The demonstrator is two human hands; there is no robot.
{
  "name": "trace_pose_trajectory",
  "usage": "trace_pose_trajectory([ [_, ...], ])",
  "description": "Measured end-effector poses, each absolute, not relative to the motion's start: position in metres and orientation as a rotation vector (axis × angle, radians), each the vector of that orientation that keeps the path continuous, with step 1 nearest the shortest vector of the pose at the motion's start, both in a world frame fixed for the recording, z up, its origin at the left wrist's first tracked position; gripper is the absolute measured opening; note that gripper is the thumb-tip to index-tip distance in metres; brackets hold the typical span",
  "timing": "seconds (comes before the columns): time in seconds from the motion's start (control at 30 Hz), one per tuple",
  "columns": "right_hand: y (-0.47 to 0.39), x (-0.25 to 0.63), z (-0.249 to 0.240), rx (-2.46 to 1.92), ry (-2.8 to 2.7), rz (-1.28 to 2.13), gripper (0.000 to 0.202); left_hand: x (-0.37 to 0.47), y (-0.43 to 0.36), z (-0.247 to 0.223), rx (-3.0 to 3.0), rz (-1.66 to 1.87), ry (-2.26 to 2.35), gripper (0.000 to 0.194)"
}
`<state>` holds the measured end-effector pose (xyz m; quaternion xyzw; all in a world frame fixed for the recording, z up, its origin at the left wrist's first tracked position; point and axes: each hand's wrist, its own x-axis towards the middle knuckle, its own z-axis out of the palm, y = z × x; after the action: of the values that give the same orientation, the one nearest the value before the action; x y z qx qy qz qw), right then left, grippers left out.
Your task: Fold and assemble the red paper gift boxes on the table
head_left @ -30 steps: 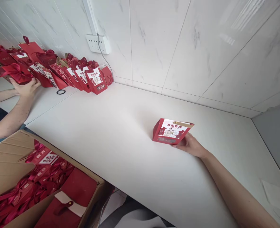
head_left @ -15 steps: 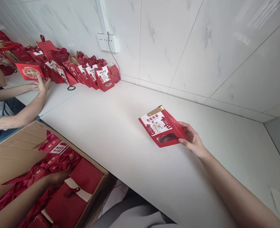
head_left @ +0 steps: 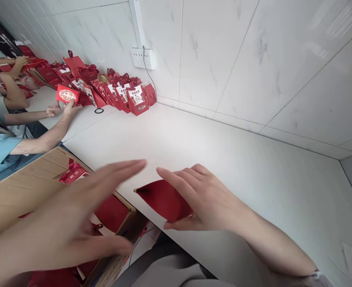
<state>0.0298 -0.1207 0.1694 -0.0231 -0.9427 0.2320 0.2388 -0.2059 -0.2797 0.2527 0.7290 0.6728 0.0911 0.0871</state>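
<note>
A small red gift box (head_left: 160, 199) is in my right hand (head_left: 213, 197), with the fingers over its upper side and the thumb below. Its narrow side faces me, so the printed front is hidden. A bit of gold trim shows at its pointed end. My left hand (head_left: 83, 217), slightly blurred, is open and empty, with thumb and fingers spread toward the box but apart from it. Beneath my left hand stands a cardboard carton (head_left: 41, 171) holding red boxes with ribbons, such as the plain red one (head_left: 111, 213).
Red printed gift boxes (head_left: 138, 99) line the back of the white table (head_left: 253, 179) against the tiled wall. A black ring (head_left: 99, 111) lies nearby. At left, a co-worker's hands (head_left: 68, 109) hold a red packet (head_left: 67, 95). A socket panel (head_left: 142, 58) is on the wall.
My left hand has come up out of the carton, empty and spread. My right hand has brought the gift box left and toward me, turning its printed front away.
</note>
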Motion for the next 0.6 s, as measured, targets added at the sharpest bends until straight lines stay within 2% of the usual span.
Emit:
trace_pose_trajectory([
  [0.03,-0.122,0.028,0.168,-0.081,-2.595,0.615,0.108,-0.185,-0.268,0.243,2.261,0.254,1.885,0.097],
  [0.17,-0.121,0.027,0.157,-0.132,-2.600,0.697,0.119,-0.153,-0.233,0.211,2.396,0.269,1.594,0.083],
  [0.33,-0.118,0.036,0.153,-0.118,-2.617,0.869,0.126,-0.154,-0.225,0.196,2.390,0.154,1.577,0.093],
  [0.5,-0.113,0.047,0.152,-0.124,-2.704,0.927,0.106,-0.150,-0.229,0.189,2.265,0.002,1.671,0.093],
  [0.6,-0.103,0.064,0.157,-0.219,-2.779,0.782,0.087,-0.172,-0.239,0.207,2.144,-0.026,1.828,0.079],
])
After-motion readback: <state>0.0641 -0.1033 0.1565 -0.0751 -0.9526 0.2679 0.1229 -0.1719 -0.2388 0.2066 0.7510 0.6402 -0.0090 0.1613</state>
